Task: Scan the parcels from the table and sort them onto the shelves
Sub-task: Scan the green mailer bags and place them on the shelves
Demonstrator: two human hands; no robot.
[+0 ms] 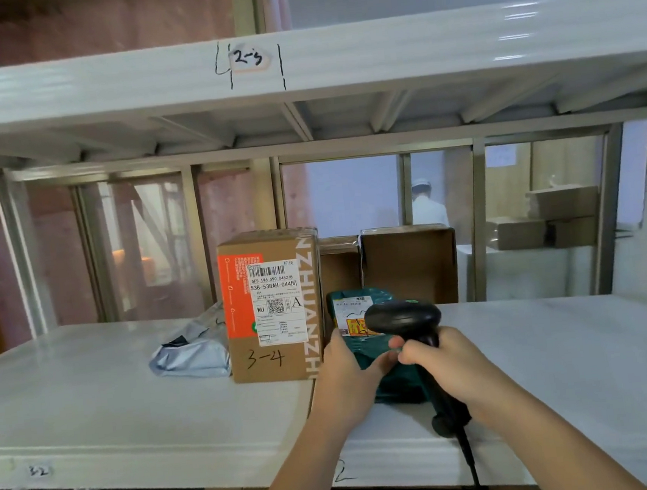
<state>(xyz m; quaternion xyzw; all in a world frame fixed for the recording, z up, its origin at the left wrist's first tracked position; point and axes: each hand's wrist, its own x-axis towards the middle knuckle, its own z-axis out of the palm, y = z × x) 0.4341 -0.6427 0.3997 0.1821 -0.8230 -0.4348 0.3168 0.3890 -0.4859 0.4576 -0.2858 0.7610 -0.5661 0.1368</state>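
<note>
1. Green plastic wraps the soft parcel [380, 358], and it sits on the white shelf [90, 385], just right of the tall brown box [272, 309].
2. The left hand [346, 377] holds the green parcel by its left side, fingers curled round it. I think this keeps it steady with its sticker facing up.
3. The right hand [439, 360] is wrapped tight round the handle of the black scanner [402, 318]. The scanner's head is right over the sticker, so it looks like the parcel is being scanned or is about to be.
4. The tall brown box stands up with its label to the front and "3-4" written on it, maybe so the shelf number is easy to read.
5. A grey bag parcel [190, 356] lies touching the box's left side.
6. Behind them are two open brown boxes [410, 264]. I cannot tell what is inside.
</note>
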